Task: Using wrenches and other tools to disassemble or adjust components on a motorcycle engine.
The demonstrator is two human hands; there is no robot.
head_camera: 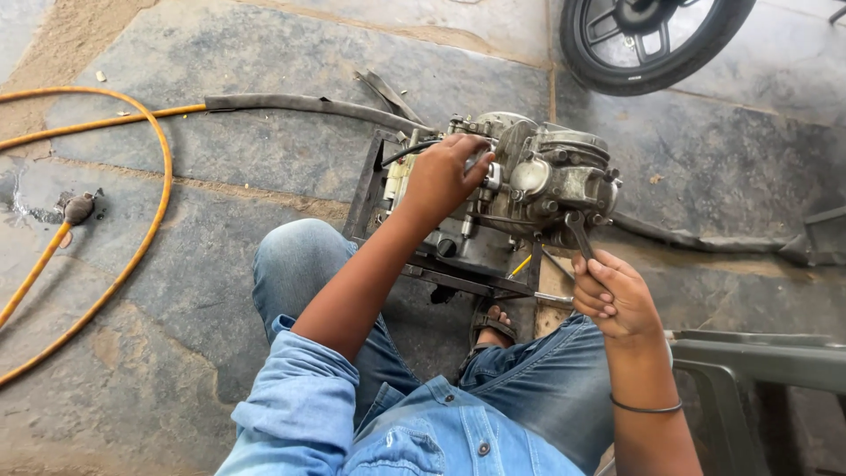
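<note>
Two hands work a grimy grey metal engine [520, 189] at twelve o'clock on its dark steel stand [370, 189]: left hand [441, 176] grips its top, fingers curled; right hand [612, 295] clenches a steel spanner [580, 234] on a bolt, apparently mid-turn, engine largely assembled.

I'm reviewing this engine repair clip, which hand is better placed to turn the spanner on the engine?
Probably the right hand: it grips the spanner set on the engine, while the left hand rests on the engine's top.
</note>
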